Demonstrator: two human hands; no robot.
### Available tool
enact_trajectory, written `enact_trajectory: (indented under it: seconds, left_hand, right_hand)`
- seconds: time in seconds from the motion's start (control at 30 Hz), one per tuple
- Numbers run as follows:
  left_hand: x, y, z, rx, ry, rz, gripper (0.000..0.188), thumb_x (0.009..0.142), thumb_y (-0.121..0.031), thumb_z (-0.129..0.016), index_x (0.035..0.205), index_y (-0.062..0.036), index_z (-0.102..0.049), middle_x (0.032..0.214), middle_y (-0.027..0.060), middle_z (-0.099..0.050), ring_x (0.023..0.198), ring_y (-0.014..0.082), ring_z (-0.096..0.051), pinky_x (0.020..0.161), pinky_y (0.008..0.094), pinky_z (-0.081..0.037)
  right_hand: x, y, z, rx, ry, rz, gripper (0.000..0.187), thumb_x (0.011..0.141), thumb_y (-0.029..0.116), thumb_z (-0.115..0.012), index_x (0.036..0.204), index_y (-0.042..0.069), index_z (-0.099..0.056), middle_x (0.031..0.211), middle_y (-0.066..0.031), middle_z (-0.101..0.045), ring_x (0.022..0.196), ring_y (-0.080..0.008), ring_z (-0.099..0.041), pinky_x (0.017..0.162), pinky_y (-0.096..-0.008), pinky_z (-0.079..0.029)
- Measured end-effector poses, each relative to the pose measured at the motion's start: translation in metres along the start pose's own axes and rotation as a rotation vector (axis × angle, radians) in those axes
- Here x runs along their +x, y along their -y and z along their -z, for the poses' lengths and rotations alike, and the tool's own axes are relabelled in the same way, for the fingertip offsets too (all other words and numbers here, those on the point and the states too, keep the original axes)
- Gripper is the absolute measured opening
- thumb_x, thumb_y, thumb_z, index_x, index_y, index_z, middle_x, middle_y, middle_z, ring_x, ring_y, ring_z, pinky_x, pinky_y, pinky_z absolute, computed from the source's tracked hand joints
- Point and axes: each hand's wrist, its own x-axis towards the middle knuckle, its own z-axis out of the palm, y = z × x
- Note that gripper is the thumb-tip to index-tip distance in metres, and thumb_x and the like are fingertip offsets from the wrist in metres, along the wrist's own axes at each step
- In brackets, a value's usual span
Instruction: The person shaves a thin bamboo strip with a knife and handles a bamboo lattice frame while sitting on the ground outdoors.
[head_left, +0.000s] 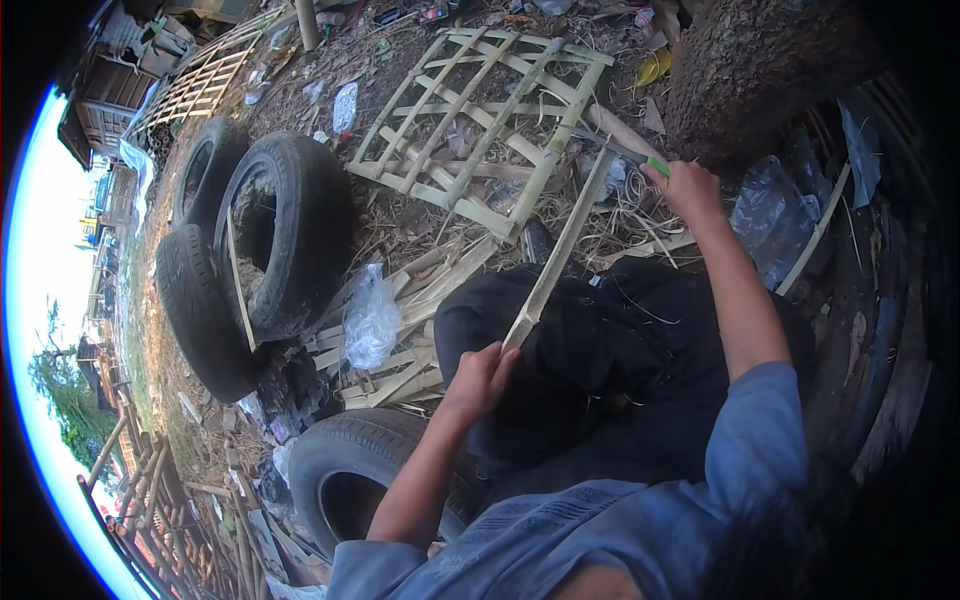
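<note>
The left hand (478, 380) is gripping the near end of a bamboo strip (556, 262), probably to steady it, and the strip is slanting away from that hand across the dark trousers (620, 335). Farther out, the right hand (690, 191) is gripping a green-handled knife (656, 167), its blade (628, 153) meeting the strip's far end; this spacing is likely keeping the left hand clear of the edge. Left of the left hand, loose bamboo pieces (440, 284) are lying around a plastic bag (371, 320). Beyond that hand, a bamboo lattice (474, 113) is lying flat, perhaps being too wide for the lap, while tyres (318, 215) are leaning together farther left.
</note>
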Motion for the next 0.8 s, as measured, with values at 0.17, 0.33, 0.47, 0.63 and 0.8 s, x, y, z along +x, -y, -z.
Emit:
enact_trajectory:
  seconds: [0.17,0.33,0.47,0.63,0.8]
  left_hand:
    - [0.001,0.001,0.002,-0.014,0.026,0.023,0.032,0.100,-0.024,-0.051,0.081,0.0017,-0.055,0.060,-0.0016,-0.046,0.058,0.0053,-0.038,0.051,0.0261,-0.035]
    - [-0.001,0.004,0.001,-0.146,0.028,0.055,0.032,0.099,-0.024,-0.053,0.080,0.0025,-0.055,0.059,0.0067,-0.049,0.054,0.0119,-0.043,0.052,0.0311,-0.038]
    - [-0.002,0.001,0.004,-0.109,0.016,0.014,0.033,0.097,-0.023,-0.055,0.078,0.0036,-0.053,0.056,0.0152,-0.052,0.049,0.0193,-0.047,0.052,0.0368,-0.041]
    - [-0.002,-0.002,0.000,-0.054,0.000,0.040,0.033,0.097,-0.022,-0.055,0.076,0.0034,-0.052,0.056,0.0175,-0.051,0.048,0.0234,-0.046,0.052,0.0383,-0.041]
    - [-0.004,-0.008,0.000,0.001,-0.003,-0.027,0.032,0.096,-0.022,-0.056,0.077,0.0034,-0.053,0.057,0.0195,-0.052,0.048,0.0279,-0.047,0.052,0.0389,-0.040]
  right_hand:
    - [-0.001,0.001,0.007,-0.047,-0.013,0.021,0.071,0.087,0.066,-0.046,0.077,0.000,-0.069,0.071,-0.0208,-0.067,0.070,-0.0375,-0.068,0.061,-0.0466,-0.055]
    - [-0.010,0.016,0.026,0.019,-0.023,-0.004,0.070,0.089,0.065,-0.046,0.075,0.001,-0.070,0.070,-0.0213,-0.067,0.069,-0.0375,-0.068,0.060,-0.0459,-0.055]
    - [-0.033,0.036,0.040,0.018,-0.037,0.231,0.066,0.089,0.062,-0.047,0.068,0.003,-0.068,0.065,-0.0176,-0.065,0.062,-0.0349,-0.067,0.058,-0.0440,-0.055]
    - [-0.083,0.071,0.026,0.086,0.131,0.606,0.067,0.087,0.067,-0.045,0.067,0.007,-0.067,0.057,-0.0129,-0.062,0.059,-0.0315,-0.067,0.055,-0.0439,-0.054]
    - [0.002,-0.023,0.057,0.042,0.052,-0.183,0.065,0.091,0.061,-0.046,0.081,0.002,-0.071,0.076,-0.0209,-0.068,0.074,-0.0378,-0.068,0.064,-0.0459,-0.054]
